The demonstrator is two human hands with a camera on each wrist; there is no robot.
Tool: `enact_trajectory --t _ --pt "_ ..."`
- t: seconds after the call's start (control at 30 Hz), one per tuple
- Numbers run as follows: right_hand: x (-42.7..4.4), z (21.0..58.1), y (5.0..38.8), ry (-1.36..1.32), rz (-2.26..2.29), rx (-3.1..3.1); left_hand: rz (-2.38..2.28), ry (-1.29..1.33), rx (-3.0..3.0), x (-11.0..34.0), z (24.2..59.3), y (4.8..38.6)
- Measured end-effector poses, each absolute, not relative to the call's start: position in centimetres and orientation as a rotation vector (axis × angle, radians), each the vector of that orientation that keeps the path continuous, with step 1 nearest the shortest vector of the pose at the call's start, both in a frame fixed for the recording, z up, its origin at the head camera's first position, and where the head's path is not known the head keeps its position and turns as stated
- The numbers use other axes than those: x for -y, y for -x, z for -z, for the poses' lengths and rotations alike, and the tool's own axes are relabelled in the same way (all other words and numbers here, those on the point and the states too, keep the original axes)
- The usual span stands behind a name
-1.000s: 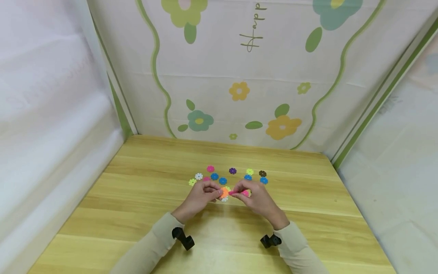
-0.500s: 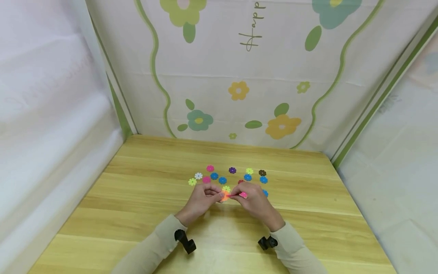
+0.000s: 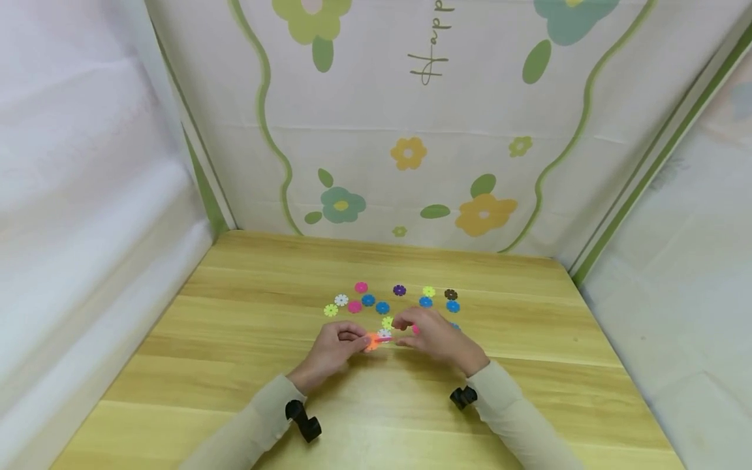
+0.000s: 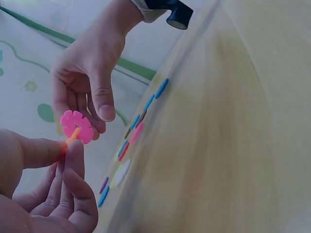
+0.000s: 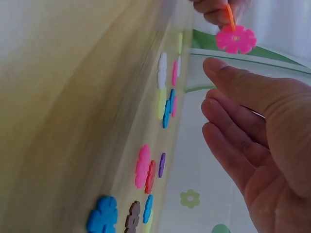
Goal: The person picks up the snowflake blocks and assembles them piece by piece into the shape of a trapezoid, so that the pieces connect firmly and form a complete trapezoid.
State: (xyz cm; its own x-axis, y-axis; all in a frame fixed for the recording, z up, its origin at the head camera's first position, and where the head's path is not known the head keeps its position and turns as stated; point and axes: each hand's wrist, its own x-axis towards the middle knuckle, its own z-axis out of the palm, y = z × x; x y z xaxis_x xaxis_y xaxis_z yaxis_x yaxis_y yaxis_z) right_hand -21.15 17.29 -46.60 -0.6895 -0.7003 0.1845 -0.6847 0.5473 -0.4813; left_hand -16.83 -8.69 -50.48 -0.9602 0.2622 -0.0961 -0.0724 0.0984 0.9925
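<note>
Between thumb and fingertips, my left hand (image 3: pixel 329 352) pinches an orange notched disc (image 3: pixel 371 343), the flower-shaped interlocking kind. A pink notched disc (image 4: pixel 72 120) is slotted crosswise onto it, facing the other hand in the left wrist view. My right hand (image 3: pixel 437 339) is a short way to the right, with thumb and fingers spread apart and nothing between them. The right wrist view shows a gap between its thumb and the pink disc. A white disc (image 3: pixel 384 333) and a yellow disc (image 3: pixel 388 322) lie on the table just beyond the joined pair.
Several loose discs lie flat on the wooden table (image 3: pixel 235 365), among them a purple disc (image 3: pixel 399 290), a brown disc (image 3: pixel 450 294) and a blue disc (image 3: pixel 382 307). Some are partly behind the right hand. A flower-printed cloth (image 3: pixel 364 117) stands behind the table.
The right hand has let go of the pink disc, and its fingers have spread. My left hand has shifted a little left, carrying the orange and pink discs joined together.
</note>
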Motion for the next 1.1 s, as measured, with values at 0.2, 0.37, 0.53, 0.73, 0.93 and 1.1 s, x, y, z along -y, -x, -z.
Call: enact_trajectory --t 0.2,0.37,0.53,0.73,0.93,1.1 --pt "-16.6 46.9 22.9 1.244 0.668 -2.684 -1.920 -0.129 -2.154 9.7 50.8 16.7" --pt "-16.1 47.9 23.8 1.217 0.578 -2.678 -1.923 -0.108 -2.148 10.0 50.8 16.7" --pt "-15.8 48.6 24.1 1.175 0.565 -2.660 -1.924 -0.096 -2.141 10.1 50.9 16.6" --pt "-15.5 48.8 24.0 1.137 0.578 -2.641 -1.928 -0.097 -2.149 10.3 50.8 16.5" --pt "-15.2 48.6 23.7 1.011 0.719 -2.569 -1.962 -0.098 -2.117 10.4 50.8 16.6" --pt "-15.7 48.3 23.3 0.941 0.886 -2.540 -1.991 -0.109 -2.094 10.5 50.3 16.5"
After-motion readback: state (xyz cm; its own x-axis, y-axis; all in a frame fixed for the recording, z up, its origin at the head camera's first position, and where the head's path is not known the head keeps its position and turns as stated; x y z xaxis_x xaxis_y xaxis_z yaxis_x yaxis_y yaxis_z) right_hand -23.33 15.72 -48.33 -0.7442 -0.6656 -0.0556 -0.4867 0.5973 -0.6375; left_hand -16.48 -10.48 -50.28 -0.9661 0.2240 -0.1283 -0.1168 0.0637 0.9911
